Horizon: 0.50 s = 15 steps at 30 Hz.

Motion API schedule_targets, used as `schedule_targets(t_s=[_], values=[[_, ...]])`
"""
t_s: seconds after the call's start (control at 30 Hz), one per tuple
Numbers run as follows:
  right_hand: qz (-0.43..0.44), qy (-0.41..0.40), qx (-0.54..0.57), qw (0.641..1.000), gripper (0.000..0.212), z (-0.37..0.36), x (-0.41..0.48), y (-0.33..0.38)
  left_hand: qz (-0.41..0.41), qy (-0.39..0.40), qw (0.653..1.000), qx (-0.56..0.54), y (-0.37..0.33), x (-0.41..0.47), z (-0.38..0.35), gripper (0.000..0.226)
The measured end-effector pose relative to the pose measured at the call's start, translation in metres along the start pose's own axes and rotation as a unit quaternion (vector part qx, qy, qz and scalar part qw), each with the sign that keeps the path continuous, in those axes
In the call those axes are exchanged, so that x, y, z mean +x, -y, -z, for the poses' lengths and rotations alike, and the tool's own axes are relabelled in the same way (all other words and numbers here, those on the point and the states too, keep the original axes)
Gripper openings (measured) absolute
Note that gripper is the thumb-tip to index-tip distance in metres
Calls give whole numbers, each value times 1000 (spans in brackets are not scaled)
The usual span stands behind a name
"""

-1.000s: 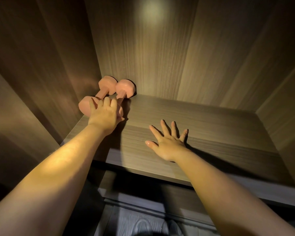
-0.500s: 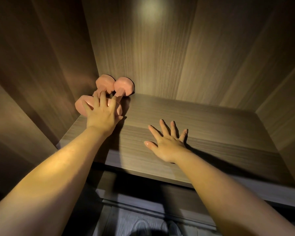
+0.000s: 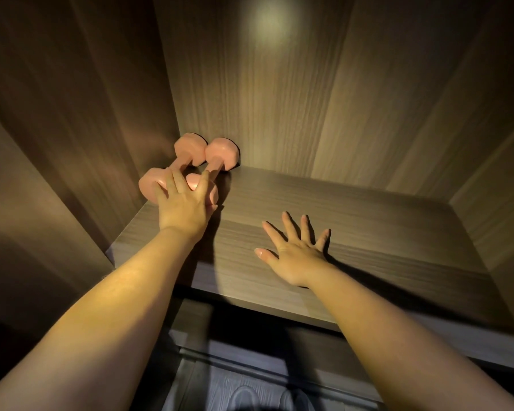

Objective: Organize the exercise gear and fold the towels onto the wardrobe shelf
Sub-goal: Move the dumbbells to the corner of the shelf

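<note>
The wardrobe shelf offers open surface from its middle to the right wall. Two pink dumbbells lie side by side in its rear left corner, far heads at the back wall. The left hand lies over their near heads, fingers straight and spread apart, tips touching the handles. The right hand rests flat near the front edge, fingers splayed, well apart from the dumbbells.
</note>
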State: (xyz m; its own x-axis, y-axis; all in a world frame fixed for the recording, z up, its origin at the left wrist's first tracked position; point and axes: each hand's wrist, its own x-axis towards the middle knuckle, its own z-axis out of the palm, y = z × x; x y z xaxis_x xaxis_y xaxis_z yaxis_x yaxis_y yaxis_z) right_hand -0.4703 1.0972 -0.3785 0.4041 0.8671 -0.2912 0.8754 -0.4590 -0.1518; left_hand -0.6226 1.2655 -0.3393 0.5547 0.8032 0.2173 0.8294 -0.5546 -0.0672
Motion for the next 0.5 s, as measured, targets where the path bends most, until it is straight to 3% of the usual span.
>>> schedule_targets(t_s=[0.13, 0.23, 0.4, 0.5], values=[[-4, 3, 11, 1000, 64, 6, -19, 0, 26, -26, 996, -85, -6, -26, 17, 76], [-6, -40, -1, 999, 64, 15, -49, -4, -2, -8, 994, -111, -17, -61, 34, 79], [-7, -92, -28, 995, 62, 32, -130, -15, -10, 53, 993, -106, -39, -136, 78, 76], [-12, -119, -14, 993, 63, 27, -193, -18, -24, 38, 995, -85, -51, -195, 102, 74]])
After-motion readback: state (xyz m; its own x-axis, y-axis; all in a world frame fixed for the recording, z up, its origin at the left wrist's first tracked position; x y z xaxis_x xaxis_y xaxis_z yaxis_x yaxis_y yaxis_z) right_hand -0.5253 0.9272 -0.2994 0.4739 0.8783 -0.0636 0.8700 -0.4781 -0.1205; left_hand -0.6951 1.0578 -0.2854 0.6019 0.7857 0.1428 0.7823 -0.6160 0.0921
